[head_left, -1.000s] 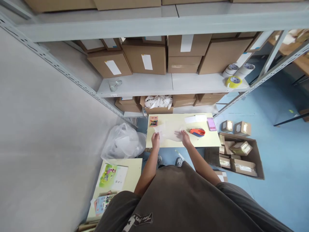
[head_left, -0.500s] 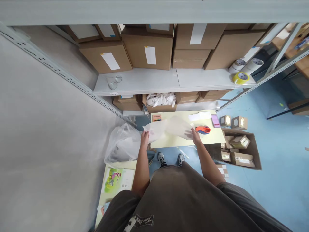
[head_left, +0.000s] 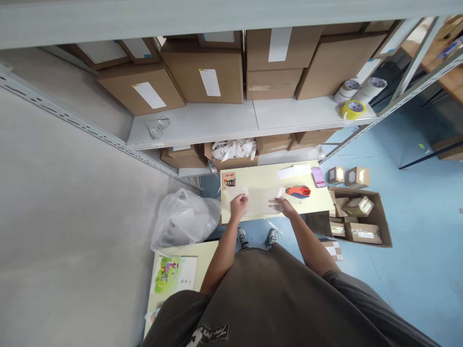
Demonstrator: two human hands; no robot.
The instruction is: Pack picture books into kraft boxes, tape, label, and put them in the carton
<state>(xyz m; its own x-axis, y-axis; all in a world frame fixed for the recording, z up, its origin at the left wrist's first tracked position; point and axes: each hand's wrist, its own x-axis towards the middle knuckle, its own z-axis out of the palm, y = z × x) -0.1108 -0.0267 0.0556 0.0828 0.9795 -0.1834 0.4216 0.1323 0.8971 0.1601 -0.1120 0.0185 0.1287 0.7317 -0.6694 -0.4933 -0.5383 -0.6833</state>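
Note:
A thin translucent white sheet (head_left: 257, 201), perhaps plastic or foam wrap, stretches between my two hands over the pale yellow table (head_left: 260, 179). My left hand (head_left: 238, 207) pinches its left end, fingers curled. At the other end my right hand (head_left: 284, 206) grips it, thumb on top and some fingers showing through from beneath. Beyond my left hand lies a small orange picture card or booklet (head_left: 229, 180). Just past my right hand is an orange and blue tool (head_left: 299, 192) whose kind I cannot make out. White paper strips (head_left: 293, 171) and a purple item (head_left: 318, 177) lie farther back.
A shelf (head_left: 217, 118) with cartons (head_left: 220, 77), tape rolls (head_left: 353, 110) and glasses (head_left: 159, 127) stands ahead. A plastic bag (head_left: 184, 219) bulges at left, above a picture book (head_left: 175, 274). An open carton of small boxes (head_left: 385, 221) sits on the floor at right.
My hands have come closer together, the left moving right and the right slightly left. The sheet has dropped lower and flatter over the table, uncovering the orange card. The view has shifted slightly.

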